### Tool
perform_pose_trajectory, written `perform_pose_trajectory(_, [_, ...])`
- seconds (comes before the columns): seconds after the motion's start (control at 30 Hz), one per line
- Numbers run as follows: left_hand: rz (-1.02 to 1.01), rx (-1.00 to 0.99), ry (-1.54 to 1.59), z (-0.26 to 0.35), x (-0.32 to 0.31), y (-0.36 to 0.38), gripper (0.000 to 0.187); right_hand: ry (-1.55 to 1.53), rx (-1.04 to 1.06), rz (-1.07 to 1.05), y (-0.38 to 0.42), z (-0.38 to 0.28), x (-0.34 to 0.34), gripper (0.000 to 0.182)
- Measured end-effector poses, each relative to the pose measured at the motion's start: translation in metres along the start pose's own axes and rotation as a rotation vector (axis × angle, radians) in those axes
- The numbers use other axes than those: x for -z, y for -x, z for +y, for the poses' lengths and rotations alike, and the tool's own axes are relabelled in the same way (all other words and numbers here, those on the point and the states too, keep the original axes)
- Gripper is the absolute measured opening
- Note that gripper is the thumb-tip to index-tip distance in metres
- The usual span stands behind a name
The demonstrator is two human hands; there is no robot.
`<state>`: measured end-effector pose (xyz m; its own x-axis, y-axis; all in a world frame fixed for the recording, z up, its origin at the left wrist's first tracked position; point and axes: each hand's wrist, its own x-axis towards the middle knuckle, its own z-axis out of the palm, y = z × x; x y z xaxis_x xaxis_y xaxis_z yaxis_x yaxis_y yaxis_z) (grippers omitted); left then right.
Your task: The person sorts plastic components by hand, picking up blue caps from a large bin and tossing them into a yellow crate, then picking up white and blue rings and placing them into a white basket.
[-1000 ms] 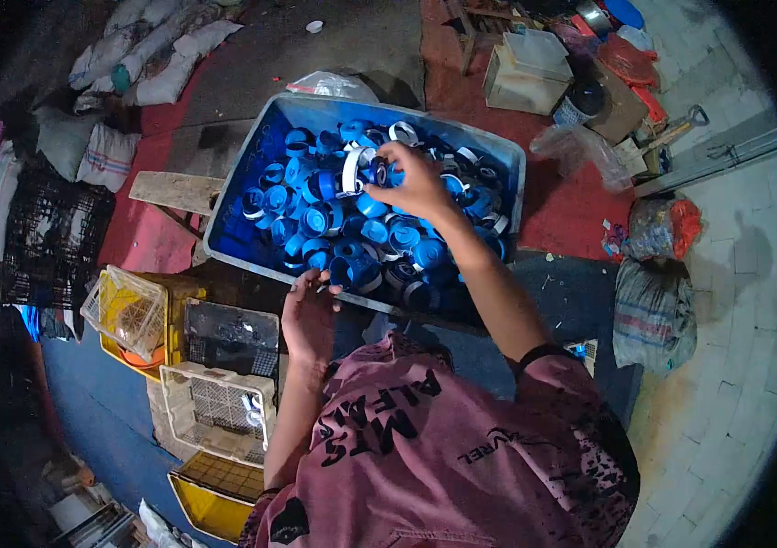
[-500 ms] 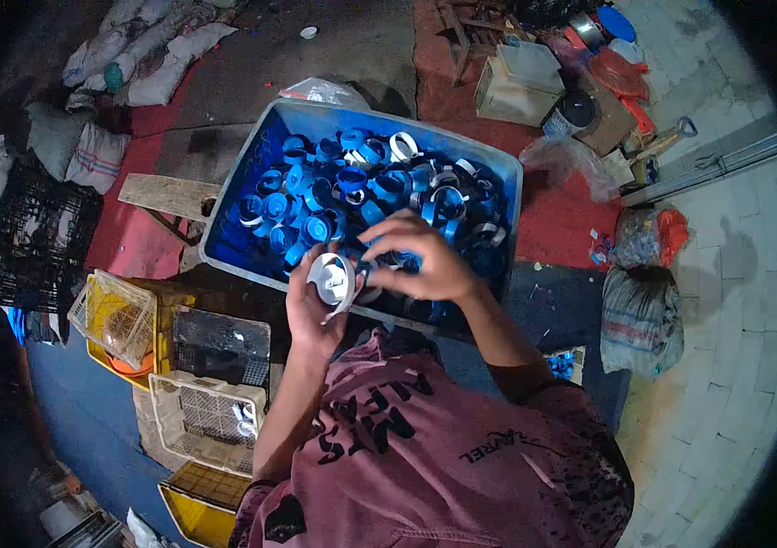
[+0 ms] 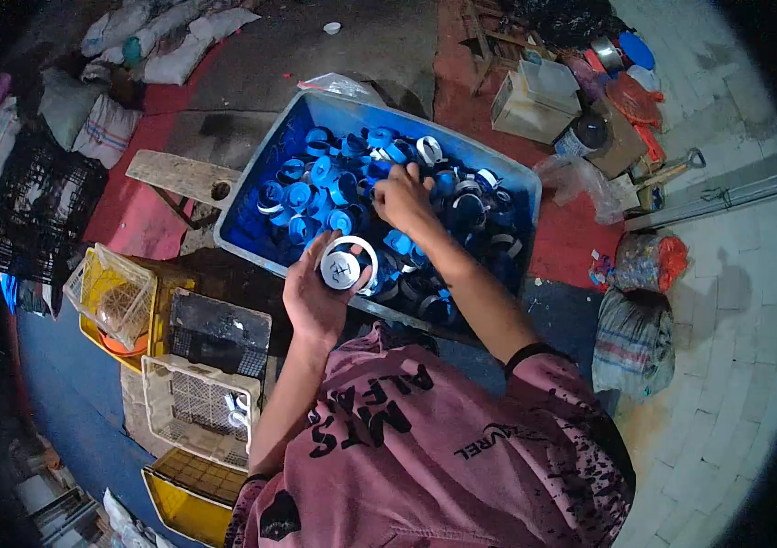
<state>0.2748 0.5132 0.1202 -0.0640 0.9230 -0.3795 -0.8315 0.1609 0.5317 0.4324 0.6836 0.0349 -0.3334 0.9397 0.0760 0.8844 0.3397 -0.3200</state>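
Observation:
A large blue tub (image 3: 377, 111) holds a heap of blue, white and dark plastic caps and rings (image 3: 325, 172). My left hand (image 3: 314, 297) grips a white ring-shaped lid (image 3: 343, 270) over the tub's near edge, its round inner disc with dark marks facing up. Over the middle of the heap is my right hand (image 3: 401, 196), its fingers bent down among the blue pieces. Whether those fingertips hold a piece is hidden.
A wooden bench (image 3: 174, 173) adjoins the tub's left side. Crates (image 3: 197, 402) stand at the lower left. Filled sacks (image 3: 635, 342) and a boxy container (image 3: 535, 105) are on the right.
My right hand has moved away from the white lid, forward onto the heap. The lid in my left hand now faces up more. The whole view has shifted slightly.

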Motion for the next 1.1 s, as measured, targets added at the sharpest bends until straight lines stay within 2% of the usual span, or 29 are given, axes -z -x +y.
perform_pose_trajectory(0.1, [-0.017,-0.009,-0.001,0.005,0.003,-0.001,0.059,-0.119,-0.035,0.000,0.002,0.002,0.019,0.020])
perform_pose_trajectory(0.2, [-0.016,0.001,0.010,0.006,0.007,-0.006,0.059,-0.062,-0.006,0.015,0.008,-0.006,0.018,0.019])
perform_pose_trajectory(0.33, [-0.047,0.014,-0.015,0.008,0.006,-0.012,0.060,0.147,-0.039,-0.049,-0.002,-0.002,-0.020,0.028])
perform_pose_trajectory(0.37, [-0.044,0.011,-0.036,0.010,0.005,-0.012,0.061,0.090,-0.046,-0.057,-0.003,0.004,-0.023,0.033])
perform_pose_trajectory(0.5, [-0.033,-0.018,-0.070,0.015,0.007,-0.013,0.060,-0.096,-0.098,0.162,0.004,-0.004,0.027,0.035])
perform_pose_trajectory(0.53, [-0.027,-0.020,-0.074,0.016,0.008,-0.015,0.061,-0.075,-0.051,0.296,0.011,-0.009,0.047,0.037])
perform_pose_trajectory(0.6, [-0.027,-0.014,-0.085,0.017,0.010,-0.018,0.062,-0.259,-0.011,0.276,0.013,-0.011,0.070,0.034])
perform_pose_trajectory(0.67, [-0.048,0.008,-0.106,0.017,0.012,-0.022,0.065,-0.479,0.154,0.299,0.027,-0.029,0.092,0.035])
perform_pose_trajectory(0.73, [-0.036,0.053,-0.063,0.018,0.008,-0.025,0.067,-0.411,0.231,0.341,0.043,-0.051,0.099,0.035])
perform_pose_trajectory(0.83, [-0.038,0.105,-0.009,0.018,0.008,-0.025,0.071,-0.359,0.348,0.179,0.068,-0.077,0.100,0.035])
perform_pose_trajectory(0.9, [-0.051,0.159,0.069,0.019,0.014,-0.031,0.075,-0.311,0.384,0.144,0.079,-0.088,0.091,0.039])
perform_pose_trajectory(0.97, [-0.116,0.099,0.090,0.016,0.017,-0.034,0.068,-0.271,0.361,0.094,0.086,-0.098,0.087,0.041])
perform_pose_trajectory(1.1, [-0.093,0.069,0.087,0.018,0.028,-0.037,0.057,-0.284,0.404,0.176,0.082,-0.106,0.084,0.042])
